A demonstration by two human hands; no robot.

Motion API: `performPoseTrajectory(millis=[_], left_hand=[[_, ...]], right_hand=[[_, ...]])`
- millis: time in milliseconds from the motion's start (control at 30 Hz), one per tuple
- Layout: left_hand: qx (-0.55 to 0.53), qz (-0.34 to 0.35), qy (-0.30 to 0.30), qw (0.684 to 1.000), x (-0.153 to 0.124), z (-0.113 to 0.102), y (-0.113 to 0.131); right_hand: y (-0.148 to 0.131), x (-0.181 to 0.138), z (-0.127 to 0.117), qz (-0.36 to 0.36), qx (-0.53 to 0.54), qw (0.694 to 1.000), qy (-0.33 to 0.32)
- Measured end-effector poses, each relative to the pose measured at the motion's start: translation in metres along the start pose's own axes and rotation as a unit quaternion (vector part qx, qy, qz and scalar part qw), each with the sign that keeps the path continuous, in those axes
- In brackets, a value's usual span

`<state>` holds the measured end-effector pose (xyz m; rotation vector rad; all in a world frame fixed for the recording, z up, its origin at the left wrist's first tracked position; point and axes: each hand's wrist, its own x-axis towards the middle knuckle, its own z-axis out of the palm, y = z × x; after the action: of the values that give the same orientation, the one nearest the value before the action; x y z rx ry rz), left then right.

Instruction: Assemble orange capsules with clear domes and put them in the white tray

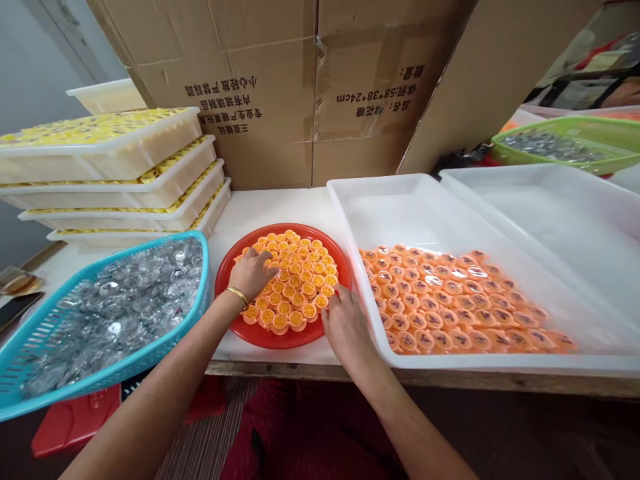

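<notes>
White tabletop [260, 208] carries a red tray [274, 343], printed cardboard [273, 157] standing behind.

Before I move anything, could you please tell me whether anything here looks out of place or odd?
The printing on the cardboard behind the red tray is upside down, as though the cardboard were inverted. The blue basket seems to jut past the front edge of the table. I see nothing spilled.
</notes>
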<state>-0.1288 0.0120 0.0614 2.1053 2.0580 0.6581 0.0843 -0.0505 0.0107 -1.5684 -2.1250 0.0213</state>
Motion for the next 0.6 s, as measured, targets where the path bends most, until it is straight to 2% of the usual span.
performPoseTrajectory(millis=[167,333,500,600], left_hand=[[-0.053,0.000,0.048,0.997,0.000,-0.009,-0.009],[-0.088,-0.029,0.109,0.990,-0.024,-0.009,-0.016],[-0.098,-0.011,0.090,0.991,-0.056,0.002,-0.013],[-0.075,0.046,0.062,0.994,-0.062,0.012,-0.004]], right_hand=[[0.001,0.005,0.002,-0.030,-0.034,0.999,0.010],[0.004,0.002,0.007,-0.035,-0.025,0.998,0.036],[0.006,-0.005,0.010,-0.013,0.025,0.997,0.070],[0.005,-0.011,0.007,-0.011,0.049,0.995,0.081]])
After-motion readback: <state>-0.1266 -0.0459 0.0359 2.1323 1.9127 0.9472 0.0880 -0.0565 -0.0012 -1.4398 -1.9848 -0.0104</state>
